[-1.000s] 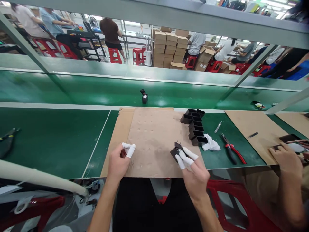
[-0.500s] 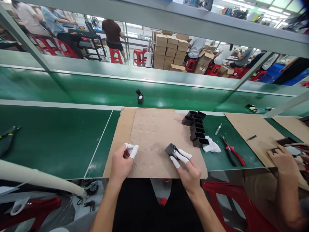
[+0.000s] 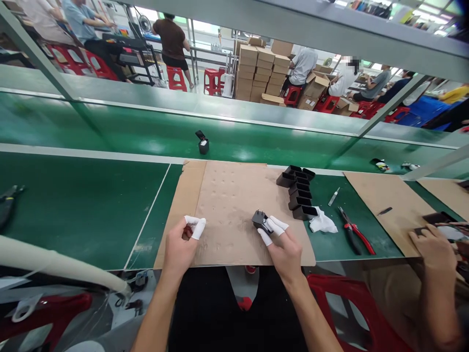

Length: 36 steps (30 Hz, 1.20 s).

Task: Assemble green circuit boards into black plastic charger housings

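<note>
Black plug unit [image 3: 258,221] swung prongs-up since last frame, three o'clock over cardboard mat [image 3: 220,210]. I've got right hand [image 3: 286,248] pinching it; left hand [image 3: 181,247], eight o'clock, curled, can't tell if holding anything. Looks like reorienting step; next move calls for steady pinch.

No readable wording in our view

We can read no text, brand, number or sign anywhere. The nearest thing to one that we find is a pale label [image 3: 309,103] on a carton [image 3: 302,102] low in the background, right of the stacked cartons [image 3: 246,68]; its print is too small for us to make out. On the black plug adapter [image 3: 259,221] in the right hand [image 3: 286,250], we can pick out no lettering. Nor can we read any on the black cases [image 3: 303,213], the red-and-black pliers [image 3: 362,238] or the stacked cartons.
</note>
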### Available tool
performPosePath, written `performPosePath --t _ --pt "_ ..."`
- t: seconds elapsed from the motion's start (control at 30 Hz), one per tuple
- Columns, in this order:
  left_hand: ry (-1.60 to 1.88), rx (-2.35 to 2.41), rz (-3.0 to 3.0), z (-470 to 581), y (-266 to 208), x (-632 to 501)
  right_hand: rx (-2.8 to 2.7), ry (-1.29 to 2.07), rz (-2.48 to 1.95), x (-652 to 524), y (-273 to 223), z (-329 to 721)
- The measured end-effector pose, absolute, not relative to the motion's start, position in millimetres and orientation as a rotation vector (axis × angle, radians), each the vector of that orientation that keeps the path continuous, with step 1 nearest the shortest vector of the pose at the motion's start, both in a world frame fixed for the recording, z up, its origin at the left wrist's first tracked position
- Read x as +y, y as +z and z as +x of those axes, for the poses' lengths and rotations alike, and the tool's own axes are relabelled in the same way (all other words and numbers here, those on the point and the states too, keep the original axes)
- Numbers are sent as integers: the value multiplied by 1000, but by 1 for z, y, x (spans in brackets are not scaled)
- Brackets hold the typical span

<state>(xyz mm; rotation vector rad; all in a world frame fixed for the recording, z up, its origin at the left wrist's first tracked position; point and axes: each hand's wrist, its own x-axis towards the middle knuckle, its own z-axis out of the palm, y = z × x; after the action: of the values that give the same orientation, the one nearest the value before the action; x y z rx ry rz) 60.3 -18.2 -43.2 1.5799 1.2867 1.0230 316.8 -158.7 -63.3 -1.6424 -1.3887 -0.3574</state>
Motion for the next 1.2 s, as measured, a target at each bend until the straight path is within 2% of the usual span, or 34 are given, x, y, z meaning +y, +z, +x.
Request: performPosePath --t 0.27,0.47,0.67,0.87,1.2 --pt "1029 1278 1570 59 -47 -19 -1391 -407 -1600 -166 -69 314" --pt "1012 1284 1589 59 -47 -19 -1431 -315 -1609 -165 -66 314" --pt "1012 1289 1603 58 -45 -19 -1248 -269 -1650 -165 -69 314" --pt "1017 1295 1607 59 -44 -20 -1364 -391 -1656 -163 -64 314" --pt "1017 1293 1625 58 -46 -19 -1395 -302 -1702 -161 -63 315"
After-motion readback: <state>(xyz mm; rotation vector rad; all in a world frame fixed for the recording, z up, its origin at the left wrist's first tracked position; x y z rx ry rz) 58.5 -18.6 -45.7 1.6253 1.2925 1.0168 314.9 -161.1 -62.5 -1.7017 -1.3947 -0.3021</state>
